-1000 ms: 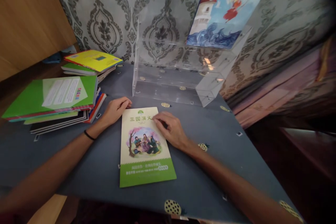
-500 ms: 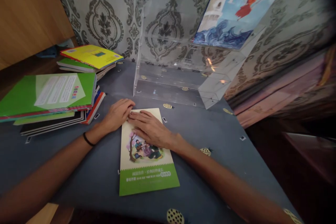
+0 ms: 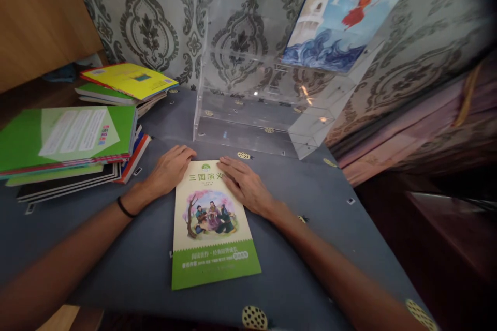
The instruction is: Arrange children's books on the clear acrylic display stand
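A cream and green book (image 3: 212, 217) lies flat on the blue tablecloth, its front cover up. The cover carries a picture of figures under a blossoming tree and a title in Chinese characters. My left hand (image 3: 171, 169) rests at its upper left corner, fingers stretched out and palm down, a dark band on the wrist. On the opposite side, my right hand (image 3: 246, 185) lies over the upper right edge, its fingers extended and covering the end of the title. Neither hand is wrapped around the book.
Two piles of books stand at the left: a green-topped pile (image 3: 77, 134) and, behind it, a yellow-topped pile (image 3: 134, 81). A clear acrylic rack (image 3: 248, 137) stands behind my hands, holding a picture book (image 3: 334, 20) at its upper right. Patterned wallpaper (image 3: 149, 31) rises behind.
My right hand has slid right from across the upper cover to the book's right edge, uncovering the title and picture. My left hand stays at the upper left corner. The view has shifted slightly.
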A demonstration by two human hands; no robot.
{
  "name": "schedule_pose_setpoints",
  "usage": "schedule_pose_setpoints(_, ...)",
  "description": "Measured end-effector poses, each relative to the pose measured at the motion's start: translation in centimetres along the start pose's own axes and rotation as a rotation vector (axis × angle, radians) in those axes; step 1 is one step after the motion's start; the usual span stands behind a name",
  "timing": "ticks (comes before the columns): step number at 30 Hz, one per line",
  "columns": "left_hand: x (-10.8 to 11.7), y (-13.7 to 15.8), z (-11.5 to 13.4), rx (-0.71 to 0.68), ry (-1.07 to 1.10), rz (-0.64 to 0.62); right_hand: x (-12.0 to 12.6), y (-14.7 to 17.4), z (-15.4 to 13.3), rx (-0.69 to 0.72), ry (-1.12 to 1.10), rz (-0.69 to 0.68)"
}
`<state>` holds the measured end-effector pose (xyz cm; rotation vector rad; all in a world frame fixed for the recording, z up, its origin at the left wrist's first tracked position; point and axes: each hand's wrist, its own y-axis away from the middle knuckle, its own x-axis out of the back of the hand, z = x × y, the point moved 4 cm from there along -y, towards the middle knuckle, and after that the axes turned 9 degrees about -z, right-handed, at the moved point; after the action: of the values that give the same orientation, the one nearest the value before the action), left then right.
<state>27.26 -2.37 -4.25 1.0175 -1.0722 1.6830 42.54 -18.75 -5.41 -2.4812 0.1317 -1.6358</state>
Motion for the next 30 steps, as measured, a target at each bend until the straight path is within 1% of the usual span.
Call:
schedule_pose_setpoints(3, 0.2, 0.0, 0.1, 0.006, -0.050, -0.018, -0.1, 0.2, 0.1, 0.007, -0.005, 0.025)
schedule_pose_setpoints(5, 0.4, 0.0, 0.2, 0.027, -0.120, -0.043, -0.2, 0.1, 0.0, 0.008, -0.004, 0.027)
schedule_pose_setpoints(9, 1.1, 0.1, 0.1, 0.156, -0.262, -0.091, -0.1, -0.1, -0.2, -0.004, 0.020, 0.010)
schedule_pose_setpoints(12, 1.5, 0.3, 0.0, 0.256, -0.290, -0.146, 0.1, -0.1, -0.4, -0.024, 0.046, -0.005)
schedule_pose_setpoints(14, 1.7, 0.3, 0.0, 0.267, -0.261, -0.148, 0.2, 0.0, -0.6, -0.040, 0.059, -0.008)
schedule_pose_setpoints(18, 2.0, 0.2, 0.0, 0.213, -0.087, -0.059, 0.4, 0.1, -1.0, -0.069, 0.084, 0.007)
schedule_pose_setpoints(21, 2.2, 0.1, -0.3, 0.256, 0.031, -0.016, 0.5, 0.2, -1.2, -0.086, 0.114, 0.028)
schedule_pose_setpoints(23, 2.2, 0.1, -0.5, 0.294, 0.103, -0.016, 0.5, 0.2, -1.3, -0.096, 0.132, 0.040)
schedule_pose_setpoints(25, 2.2, 0.0, -0.4, 0.299, 0.144, -0.018, 0.6, 0.3, -1.4, -0.103, 0.136, 0.046)
schedule_pose_setpoints(27, 2.2, -0.1, -0.2, 0.263, 0.135, -0.012, 0.6, 0.3, -1.4, -0.107, 0.130, 0.047)
schedule_pose_setpoints(30, 2.1, -0.2, 0.1, 0.173, 0.104, -0.006, 0.6, 0.3, -1.3, -0.110, 0.118, 0.037)
